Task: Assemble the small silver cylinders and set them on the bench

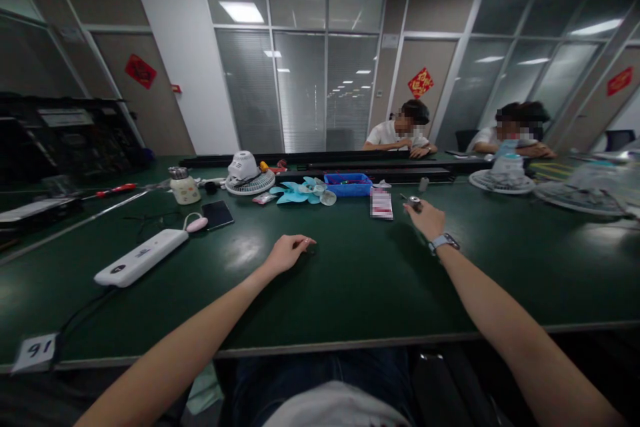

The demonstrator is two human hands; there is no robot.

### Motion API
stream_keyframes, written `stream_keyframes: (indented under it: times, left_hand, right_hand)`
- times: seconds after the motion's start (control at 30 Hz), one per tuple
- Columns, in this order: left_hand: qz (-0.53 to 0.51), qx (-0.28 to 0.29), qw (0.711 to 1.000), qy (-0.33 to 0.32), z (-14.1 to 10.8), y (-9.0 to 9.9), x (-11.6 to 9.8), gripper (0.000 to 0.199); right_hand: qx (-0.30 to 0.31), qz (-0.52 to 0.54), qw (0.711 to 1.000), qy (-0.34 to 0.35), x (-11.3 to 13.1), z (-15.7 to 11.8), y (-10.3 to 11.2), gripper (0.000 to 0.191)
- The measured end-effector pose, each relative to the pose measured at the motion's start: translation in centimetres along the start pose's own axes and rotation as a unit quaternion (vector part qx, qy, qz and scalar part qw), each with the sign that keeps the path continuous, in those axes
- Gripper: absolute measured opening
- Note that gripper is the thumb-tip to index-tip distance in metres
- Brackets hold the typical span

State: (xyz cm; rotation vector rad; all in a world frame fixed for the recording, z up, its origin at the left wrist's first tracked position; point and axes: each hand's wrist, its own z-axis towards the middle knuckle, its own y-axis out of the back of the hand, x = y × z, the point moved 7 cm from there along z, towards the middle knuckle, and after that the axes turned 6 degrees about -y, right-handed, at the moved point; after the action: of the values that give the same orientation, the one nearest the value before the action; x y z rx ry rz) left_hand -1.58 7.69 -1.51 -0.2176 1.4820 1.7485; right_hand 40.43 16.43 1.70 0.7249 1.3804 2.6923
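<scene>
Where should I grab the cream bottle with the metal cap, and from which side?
Probably around the cream bottle's rounded body, below the metal cap, with the left hand coming from the near right. It stands upright, and only the flat black phone lies low on that approach.

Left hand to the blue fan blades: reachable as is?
Likely yes. The blue fan blades lie just beyond the left hand, with nothing visible standing between them on the green tabletop. Whether that hand already holds something is unclear.
</scene>
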Motion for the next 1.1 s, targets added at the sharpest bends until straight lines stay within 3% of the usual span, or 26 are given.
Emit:
stream_keyframes:
  times: [0.17,0.27,0.37,0.43,0.53,0.6,0.67,0.73,0.8,0.97,1.1]
  left_hand:
    - [-0.014,-0.029,0.999,0.017,0.0,0.2,0.7,0.042]
    - [-0.045,-0.037,0.998,0.030,0.0,0.1,1.2,0.039]
    - [-0.057,-0.052,0.996,0.047,0.0,0.2,1.5,0.037]
    - [-0.052,-0.069,0.995,0.059,-0.1,0.5,1.4,0.036]
    - [-0.048,-0.089,0.992,0.074,-0.4,0.9,1.1,0.035]
    - [-0.051,-0.099,0.991,0.077,-0.4,1.2,0.9,0.035]
    - [-0.053,-0.106,0.990,0.074,-0.5,1.3,0.9,0.034]
    - [-0.052,-0.108,0.990,0.069,-0.5,1.3,0.8,0.034]
    - [-0.050,-0.109,0.991,0.065,-0.4,1.3,0.8,0.033]
    - [-0.051,-0.105,0.991,0.062,-0.4,1.1,0.6,0.031]
    - [-0.046,-0.106,0.992,0.059,-0.5,1.1,0.4,0.030]
  right_hand:
    - [0.083,-0.021,0.996,-0.040,-1.8,0.1,-2.3,0.049]
    - [0.058,-0.011,0.998,-0.039,-1.1,-0.2,-1.8,0.054]
    - [-0.046,0.021,0.998,0.028,2.1,-1.6,0.4,0.064]
    - [-0.061,0.067,0.989,0.118,5.8,-4.0,1.5,0.060]
    - [0.039,0.157,0.946,0.280,12.3,-9.6,1.9,0.047]
    - [0.137,0.197,0.889,0.390,16.2,-14.4,1.9,0.044]
    - [0.217,0.210,0.831,0.467,18.8,-18.5,1.9,0.043]
    - [0.267,0.207,0.793,0.507,20.1,-21.2,1.9,0.041]
    - [0.286,0.200,0.781,0.518,20.6,-22.2,1.8,0.036]
    - [0.274,0.191,0.801,0.497,20.4,-21.6,1.4,0.038]
    - [0.283,0.192,0.781,0.523,20.8,-21.8,0.9,0.042]
